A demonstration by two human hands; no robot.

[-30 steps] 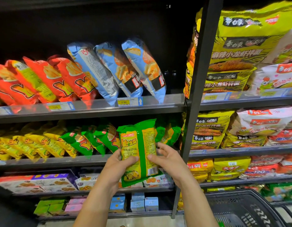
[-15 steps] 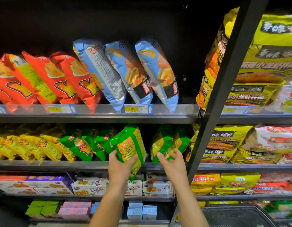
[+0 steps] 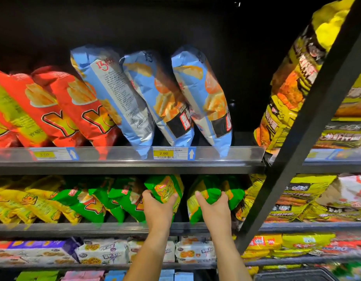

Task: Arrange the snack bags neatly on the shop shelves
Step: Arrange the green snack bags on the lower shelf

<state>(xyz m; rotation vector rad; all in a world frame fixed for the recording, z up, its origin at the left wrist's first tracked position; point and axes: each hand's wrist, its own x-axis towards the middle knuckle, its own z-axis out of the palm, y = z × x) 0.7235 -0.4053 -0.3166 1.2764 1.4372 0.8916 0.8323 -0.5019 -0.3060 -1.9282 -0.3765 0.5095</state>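
Nearest, we record the left hand (image 3: 158, 208) gripping the green snack bag (image 3: 165, 188) from below. The thumb is at nine o'clock of the pack and the fingers curl round its three o'clock edge. The right hand (image 3: 214, 208) clasps a second green bag (image 3: 213, 188) in the same way, at three o'clock of the first. Both sit above the middle shelf (image 3: 74, 228), beneath the upper shelf rail (image 3: 114, 165). The first bag stands near upright, long axis six to twelve, printed face towards us. Beyond, at twelve o'clock, the blue bags (image 3: 204, 94) lean towards eleven.
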